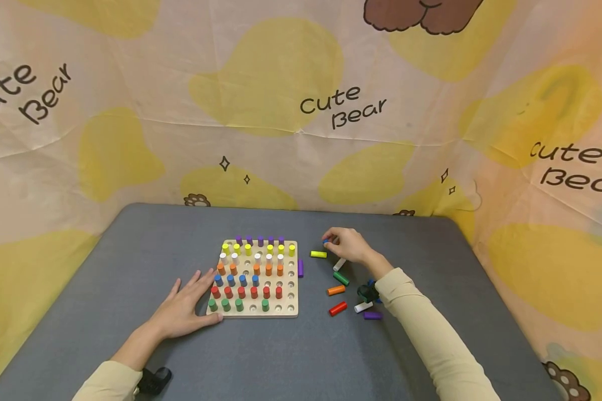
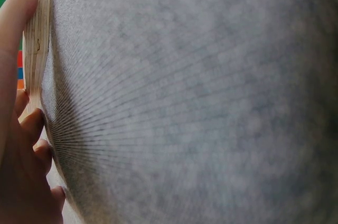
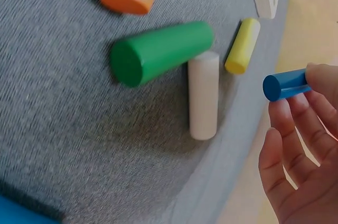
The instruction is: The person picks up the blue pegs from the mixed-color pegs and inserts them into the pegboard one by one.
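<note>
Head view: I see the left hand (image 1: 183,312) spread wide against the wooden pegboard (image 1: 285,301), probably steadying it; the right hand (image 1: 348,245) holds 1 blue peg (image 1: 325,241) beyond the yellow peg (image 1: 318,254). Left wrist: its thumb (image 2: 20,12) touches the pegboard's edge. Right wrist: I see a narrow fingertip pinch at 1 end, likely leaving the blue peg's other end free.

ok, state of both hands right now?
Left hand: open, touching the edge of the pegboard.
Right hand: closed, pinching a blue peg.
</note>
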